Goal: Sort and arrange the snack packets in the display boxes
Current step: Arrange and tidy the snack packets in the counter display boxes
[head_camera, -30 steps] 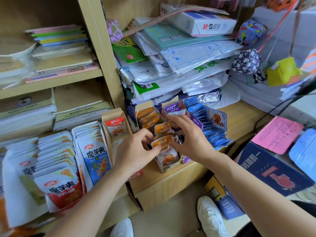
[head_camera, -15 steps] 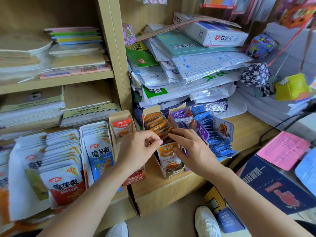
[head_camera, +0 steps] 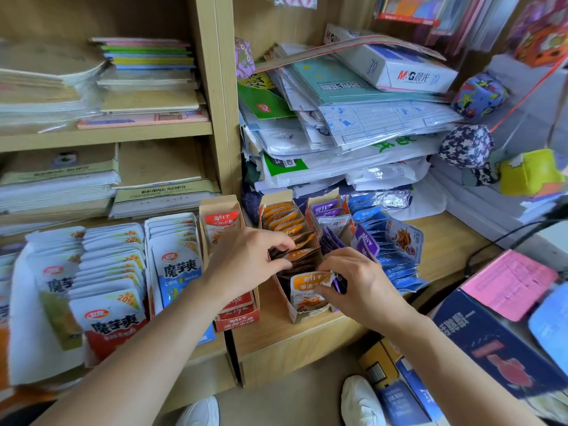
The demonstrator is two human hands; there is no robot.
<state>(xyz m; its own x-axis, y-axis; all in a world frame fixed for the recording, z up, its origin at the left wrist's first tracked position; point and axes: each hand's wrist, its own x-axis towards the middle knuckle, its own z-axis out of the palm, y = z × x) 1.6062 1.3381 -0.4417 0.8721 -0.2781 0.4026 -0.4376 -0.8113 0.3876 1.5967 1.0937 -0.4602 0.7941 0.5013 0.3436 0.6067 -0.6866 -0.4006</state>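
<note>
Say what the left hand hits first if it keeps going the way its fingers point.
Probably the orange packets in the middle display box; the left hand already has fingertips at them. Depth is unclear.

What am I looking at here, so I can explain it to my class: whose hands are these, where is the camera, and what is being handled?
There is no machine. A person wears a camera on the head, looking down at two bare hands. The wooden shelf holds narrow cardboard display boxes of small snack packets. The left hand parts the orange foil packets in the middle brown cardboard box. The right hand grips the front orange-and-white packet of that box. Purple packets and blue packets stand to the right.
</note>
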